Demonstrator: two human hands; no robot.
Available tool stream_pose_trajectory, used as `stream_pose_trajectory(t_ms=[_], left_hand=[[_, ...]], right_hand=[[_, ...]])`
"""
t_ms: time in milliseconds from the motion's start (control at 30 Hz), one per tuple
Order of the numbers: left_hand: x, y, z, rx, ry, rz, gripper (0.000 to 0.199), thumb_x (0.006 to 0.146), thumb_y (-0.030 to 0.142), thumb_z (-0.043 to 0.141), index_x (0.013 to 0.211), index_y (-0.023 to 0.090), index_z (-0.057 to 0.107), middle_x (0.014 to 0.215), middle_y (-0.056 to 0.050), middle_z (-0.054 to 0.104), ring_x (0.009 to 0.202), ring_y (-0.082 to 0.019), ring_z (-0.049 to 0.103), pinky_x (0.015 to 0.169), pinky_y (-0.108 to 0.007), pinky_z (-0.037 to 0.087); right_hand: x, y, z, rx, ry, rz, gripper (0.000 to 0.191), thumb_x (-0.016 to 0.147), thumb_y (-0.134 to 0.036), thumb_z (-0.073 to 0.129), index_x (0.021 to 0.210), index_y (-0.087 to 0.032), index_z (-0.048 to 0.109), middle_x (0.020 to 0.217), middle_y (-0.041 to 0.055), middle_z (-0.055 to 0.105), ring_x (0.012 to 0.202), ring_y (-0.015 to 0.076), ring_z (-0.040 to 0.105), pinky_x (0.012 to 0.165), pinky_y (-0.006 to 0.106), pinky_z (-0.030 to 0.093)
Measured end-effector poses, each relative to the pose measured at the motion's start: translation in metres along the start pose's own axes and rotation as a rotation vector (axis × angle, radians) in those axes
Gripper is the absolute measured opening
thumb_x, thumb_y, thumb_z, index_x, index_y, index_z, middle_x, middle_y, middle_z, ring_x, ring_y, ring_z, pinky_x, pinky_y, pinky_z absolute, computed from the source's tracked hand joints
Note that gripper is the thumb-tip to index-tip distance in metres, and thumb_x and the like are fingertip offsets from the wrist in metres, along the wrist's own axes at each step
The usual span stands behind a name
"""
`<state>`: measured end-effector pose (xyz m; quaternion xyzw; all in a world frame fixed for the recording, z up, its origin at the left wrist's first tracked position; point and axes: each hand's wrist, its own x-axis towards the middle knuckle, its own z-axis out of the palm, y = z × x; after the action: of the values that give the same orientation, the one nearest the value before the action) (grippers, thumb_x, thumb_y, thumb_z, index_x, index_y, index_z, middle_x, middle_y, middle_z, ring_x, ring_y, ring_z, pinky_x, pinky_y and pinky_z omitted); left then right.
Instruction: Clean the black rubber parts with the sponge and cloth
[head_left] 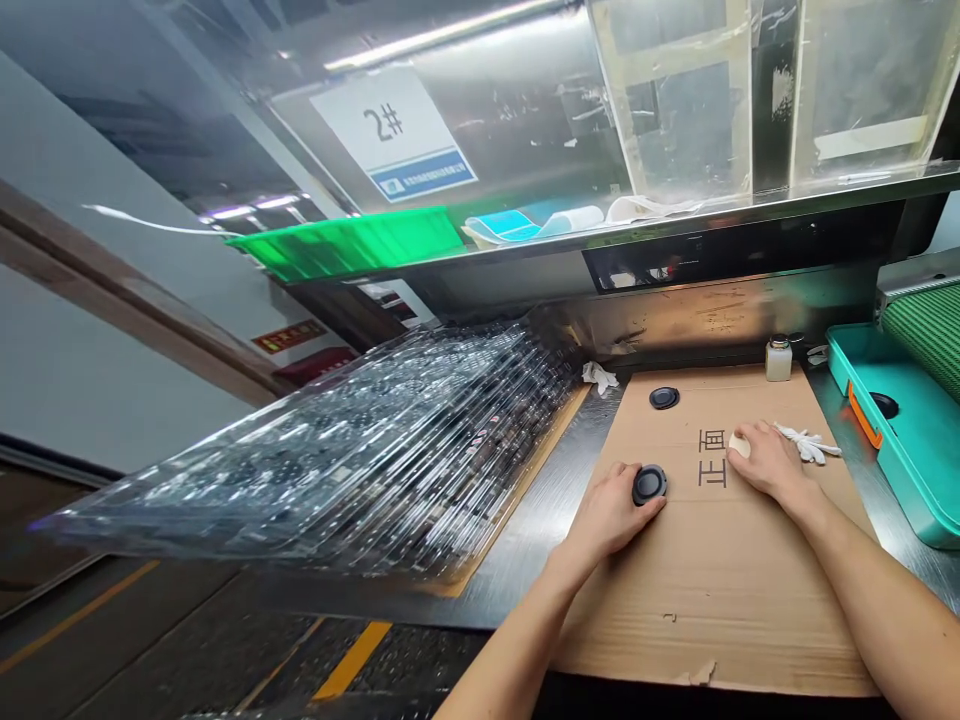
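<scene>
My left hand grips a round black plastic cap between thumb and fingers, low over the cardboard sheet. In my right hand the fingers are closed on a small off-white pad, partly hidden by the fingertips; its exact kind I cannot make out. It rests beside the black printed characters on the cardboard. Farther back lies a second black cap. Just beyond my right hand is a crumpled white glove. A small glass bottle with pale contents stands at the cardboard's far edge.
Left of the cardboard rises a tall stack of clear plastic trays. A teal bin with an orange latch holds a black round part. Behind it is a green conveyor belt. A metal shelf overhangs the back.
</scene>
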<state>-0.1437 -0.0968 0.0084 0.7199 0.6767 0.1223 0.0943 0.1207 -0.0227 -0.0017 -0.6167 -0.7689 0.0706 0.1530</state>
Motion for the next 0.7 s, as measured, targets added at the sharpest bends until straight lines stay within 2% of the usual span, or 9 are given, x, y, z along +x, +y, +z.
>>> stream_pose_trajectory(t_ms=[167,300,400,500,600,700], left_hand=[[0.006,-0.011,-0.008,-0.08,-0.065,0.041,0.05,0.08,0.048,0.067,0.119,0.016,0.066,0.114,-0.013,0.066,0.107,-0.029,0.063,0.094,-0.036,0.046],[0.001,-0.017,-0.009,-0.181,-0.017,-0.03,0.056,0.08,0.054,0.066,0.121,0.016,0.064,0.12,-0.013,0.066,0.1,-0.026,0.066,0.089,-0.035,0.049],[-0.002,-0.014,-0.006,-0.074,-0.008,-0.084,0.052,0.08,0.056,0.062,0.114,0.017,0.065,0.122,-0.014,0.065,0.108,-0.029,0.063,0.093,-0.038,0.048],[0.001,-0.009,-0.003,0.045,-0.038,-0.068,0.052,0.081,0.059,0.056,0.11,0.016,0.064,0.122,-0.015,0.064,0.116,-0.033,0.059,0.096,-0.041,0.047],[0.004,-0.014,-0.003,0.061,-0.08,-0.048,0.053,0.077,0.061,0.053,0.104,0.017,0.064,0.116,-0.015,0.067,0.109,-0.033,0.063,0.094,-0.042,0.048],[0.007,-0.029,-0.007,0.047,-0.095,-0.099,0.051,0.068,0.063,0.056,0.095,0.02,0.064,0.108,-0.012,0.071,0.1,-0.032,0.068,0.092,-0.04,0.05]], right_hand=[[0.0,0.001,0.001,-0.001,-0.008,-0.004,0.029,0.091,-0.039,0.051,0.112,-0.025,0.065,0.11,0.0081,0.065,0.103,0.0252,0.06,0.08,0.033,0.04],[-0.001,0.001,0.003,0.009,0.007,-0.016,0.029,0.092,-0.041,0.051,0.111,-0.024,0.065,0.109,0.0085,0.065,0.103,0.0253,0.06,0.082,0.033,0.04],[0.0,-0.001,0.004,0.018,0.006,-0.014,0.03,0.093,-0.041,0.051,0.114,-0.024,0.065,0.112,0.0091,0.065,0.105,0.026,0.059,0.084,0.035,0.041],[-0.001,-0.005,0.002,0.011,-0.009,0.001,0.032,0.093,-0.041,0.051,0.116,-0.024,0.065,0.115,0.0097,0.065,0.107,0.0266,0.06,0.087,0.036,0.043],[-0.003,-0.008,-0.002,0.009,-0.019,-0.008,0.032,0.092,-0.042,0.053,0.114,-0.022,0.066,0.116,0.0104,0.066,0.107,0.0266,0.061,0.089,0.036,0.045],[-0.005,-0.008,-0.005,0.033,-0.024,-0.041,0.033,0.091,-0.041,0.053,0.113,-0.02,0.066,0.114,0.0109,0.067,0.107,0.0271,0.062,0.088,0.038,0.048]])
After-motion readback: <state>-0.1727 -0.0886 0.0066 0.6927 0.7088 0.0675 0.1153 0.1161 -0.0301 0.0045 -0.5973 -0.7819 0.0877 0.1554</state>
